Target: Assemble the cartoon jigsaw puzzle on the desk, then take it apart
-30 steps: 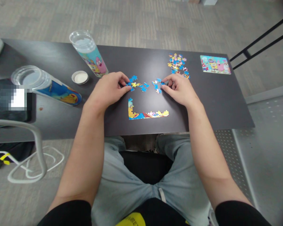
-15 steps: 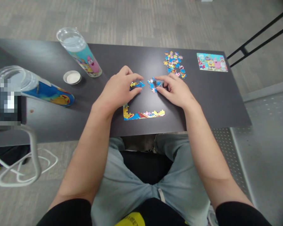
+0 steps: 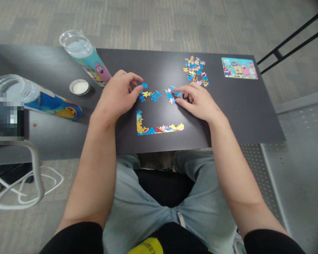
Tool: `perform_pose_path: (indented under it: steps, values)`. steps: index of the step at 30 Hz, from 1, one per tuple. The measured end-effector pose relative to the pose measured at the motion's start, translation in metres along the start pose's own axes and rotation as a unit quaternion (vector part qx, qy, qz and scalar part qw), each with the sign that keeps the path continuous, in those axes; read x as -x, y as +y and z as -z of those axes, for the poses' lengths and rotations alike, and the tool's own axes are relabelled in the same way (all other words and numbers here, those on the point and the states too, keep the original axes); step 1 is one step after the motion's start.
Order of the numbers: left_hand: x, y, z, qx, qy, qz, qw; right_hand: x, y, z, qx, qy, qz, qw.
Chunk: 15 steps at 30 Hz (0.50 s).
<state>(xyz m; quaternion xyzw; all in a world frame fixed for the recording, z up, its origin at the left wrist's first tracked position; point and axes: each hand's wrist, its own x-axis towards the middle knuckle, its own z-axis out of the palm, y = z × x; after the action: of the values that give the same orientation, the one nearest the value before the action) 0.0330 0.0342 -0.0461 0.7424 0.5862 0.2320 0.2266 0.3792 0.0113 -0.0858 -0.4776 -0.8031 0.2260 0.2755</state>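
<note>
My left hand (image 3: 118, 94) lies on the table with thumb and forefinger tips close around a small blue puzzle piece (image 3: 145, 85). Just right of these fingers is a loose group of blue and yellow puzzle pieces (image 3: 147, 94). My right hand (image 3: 197, 100) has its thumb and forefinger curved around a blue and pink cluster of puzzle pieces (image 3: 169, 92), partly covered by the fingers. Nearer to me lies a joined L-shaped puzzle border (image 3: 159, 130), with a yellow left side and a multicoloured lower edge.
A pile of loose puzzle pieces (image 3: 194, 68) sits at the back, left of a picture card (image 3: 240, 68). At left are a clear-topped printed tube (image 3: 91, 61), a blue tube (image 3: 53, 104), and a small white round lid (image 3: 80, 87). A white cable (image 3: 37, 176) hangs at the near left.
My left hand has moved left, uncovering the blue and yellow puzzle pieces and the left side of the border. My right hand has stayed almost where it was.
</note>
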Motion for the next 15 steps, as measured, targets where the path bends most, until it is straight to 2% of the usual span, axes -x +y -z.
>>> perform_pose_path:
  steps: [5, 15]
  values:
    - [0.003, -0.011, 0.008, -0.021, 0.011, 0.018, 1.0, -0.001, 0.002, 0.002, -0.008, 0.013, -0.015, 1.0]
    - [0.003, -0.018, -0.007, -0.005, 0.016, 0.03, 0.999, -0.003, 0.003, 0.001, -0.016, 0.014, -0.01, 1.0]
